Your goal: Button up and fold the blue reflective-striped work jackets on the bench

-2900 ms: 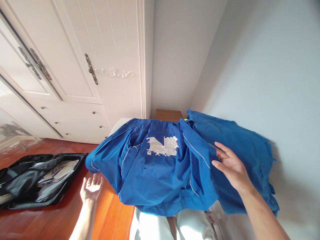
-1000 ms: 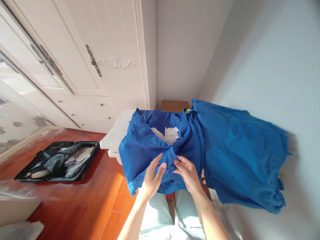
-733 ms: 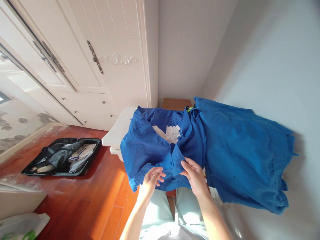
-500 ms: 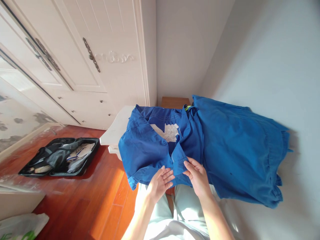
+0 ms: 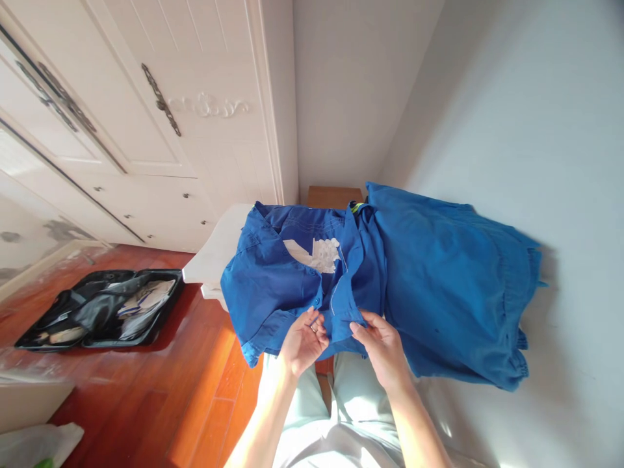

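A blue work shirt (image 5: 273,279) lies spread before me with its front parted and small buttons along one edge. My left hand (image 5: 306,341) has its fingers curled, pinching that buttoned edge near the hem. The opposite front edge is between the thumb and fingers of my right hand (image 5: 383,341), slightly lifted. Through the gap between the two edges shows a pale patterned surface (image 5: 324,255). To the right, touching the shirt, lies another blue garment (image 5: 453,299) with gathered elastic at its far end.
Under the shirt, a white furniture edge (image 5: 209,260) sticks out at left. An open black suitcase (image 5: 166,312) full of clothes rests on the reddish wooden floor (image 5: 195,383). A white wardrobe (image 5: 219,156) stands behind; a grey wall (image 5: 526,130) borders the right. A plastic bag (image 5: 43,445) sits lower left.
My left hand has gone from spread fingers to a pinch at the shirt's buttoned edge. My right hand has pulled the other edge straighter. The view has shifted slightly right.
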### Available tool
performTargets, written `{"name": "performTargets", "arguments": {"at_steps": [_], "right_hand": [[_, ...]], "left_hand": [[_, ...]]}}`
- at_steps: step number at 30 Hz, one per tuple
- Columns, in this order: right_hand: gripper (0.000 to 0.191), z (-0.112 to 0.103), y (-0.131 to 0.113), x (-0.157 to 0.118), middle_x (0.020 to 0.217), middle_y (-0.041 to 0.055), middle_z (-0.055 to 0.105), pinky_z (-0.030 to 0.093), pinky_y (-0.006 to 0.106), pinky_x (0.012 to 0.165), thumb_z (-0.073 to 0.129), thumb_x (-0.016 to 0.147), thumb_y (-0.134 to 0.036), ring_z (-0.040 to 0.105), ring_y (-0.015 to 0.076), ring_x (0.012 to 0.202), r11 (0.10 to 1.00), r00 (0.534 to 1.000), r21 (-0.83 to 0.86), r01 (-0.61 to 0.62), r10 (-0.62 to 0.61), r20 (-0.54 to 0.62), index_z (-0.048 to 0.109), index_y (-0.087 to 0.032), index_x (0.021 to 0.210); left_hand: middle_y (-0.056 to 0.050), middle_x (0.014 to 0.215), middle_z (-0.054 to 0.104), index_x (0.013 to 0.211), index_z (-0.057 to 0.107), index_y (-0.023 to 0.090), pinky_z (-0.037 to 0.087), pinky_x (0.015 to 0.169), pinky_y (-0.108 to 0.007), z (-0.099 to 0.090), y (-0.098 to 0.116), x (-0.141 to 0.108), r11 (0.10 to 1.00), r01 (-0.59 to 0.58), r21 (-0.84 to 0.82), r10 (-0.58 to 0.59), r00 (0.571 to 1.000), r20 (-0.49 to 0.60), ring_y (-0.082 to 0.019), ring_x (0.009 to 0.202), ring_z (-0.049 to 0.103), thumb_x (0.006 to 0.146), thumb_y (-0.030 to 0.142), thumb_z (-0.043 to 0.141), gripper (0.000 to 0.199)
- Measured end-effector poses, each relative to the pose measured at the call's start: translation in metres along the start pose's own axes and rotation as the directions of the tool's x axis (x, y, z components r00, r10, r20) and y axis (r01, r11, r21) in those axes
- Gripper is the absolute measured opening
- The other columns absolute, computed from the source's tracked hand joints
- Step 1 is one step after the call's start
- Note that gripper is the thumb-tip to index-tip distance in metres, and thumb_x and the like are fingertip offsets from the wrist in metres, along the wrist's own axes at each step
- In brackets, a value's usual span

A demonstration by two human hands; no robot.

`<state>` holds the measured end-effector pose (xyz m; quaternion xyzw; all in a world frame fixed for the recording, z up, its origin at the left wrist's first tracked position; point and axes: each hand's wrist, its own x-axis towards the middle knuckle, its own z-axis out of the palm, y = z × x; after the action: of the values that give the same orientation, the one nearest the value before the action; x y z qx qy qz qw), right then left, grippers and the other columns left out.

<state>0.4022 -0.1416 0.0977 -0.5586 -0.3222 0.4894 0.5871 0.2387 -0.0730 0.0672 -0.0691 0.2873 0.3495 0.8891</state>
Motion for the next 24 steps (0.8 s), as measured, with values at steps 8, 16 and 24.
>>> {"name": "performTargets", "arguments": {"at_steps": [8, 16, 24], "right_hand": [[0.041, 0.005, 0.001, 0.000, 0.086, 0.0068, 0.074, 0.058, 0.033, 0.067, 0.082, 0.068, -0.046, 0.068, 0.0203, 0.072, 1.000, 0.996, 0.002, 0.008, -0.007, -0.083, 0.072, -0.017, 0.094], [0.040, -0.004, -0.006, -0.005, 0.076, 0.0028, 0.067, 0.054, 0.030, 0.064, 0.077, 0.076, -0.040, 0.062, 0.0169, 0.067, 0.958, 0.891, -0.160, 0.236, -0.279, -0.357, 0.067, -0.019, 0.108], [0.026, 0.032, -0.010, -0.009, 0.101, 0.0071, 0.071, 0.057, 0.033, 0.077, 0.069, 0.085, -0.034, 0.066, 0.0195, 0.084, 0.855, 0.891, -0.310, 0.416, -0.451, -0.045, 0.072, -0.024, 0.108]], "left_hand": [[-0.003, 0.069, 0.064, 0.081, 0.064, 0.010, 0.046, 0.049, -0.016, 0.011, -0.001, 0.010, 0.999, 0.038, 0.024, -0.036, 0.996, -0.080, -0.007, 0.056, 0.061, 0.089, 0.022, 0.065, 0.015], [-0.004, 0.059, 0.065, 0.070, 0.072, 0.007, 0.046, 0.052, -0.017, 0.021, -0.009, -0.007, 0.845, -0.404, 0.349, 0.464, 0.880, -0.104, -0.009, 0.055, 0.060, 0.064, 0.016, 0.084, 0.016], [-0.007, 0.059, 0.068, 0.060, 0.073, 0.011, 0.047, 0.059, -0.025, 0.040, -0.026, -0.030, 0.506, -0.510, 0.696, 0.726, 0.687, -0.025, -0.014, 0.057, 0.060, 0.059, 0.041, 0.086, 0.033]]}}
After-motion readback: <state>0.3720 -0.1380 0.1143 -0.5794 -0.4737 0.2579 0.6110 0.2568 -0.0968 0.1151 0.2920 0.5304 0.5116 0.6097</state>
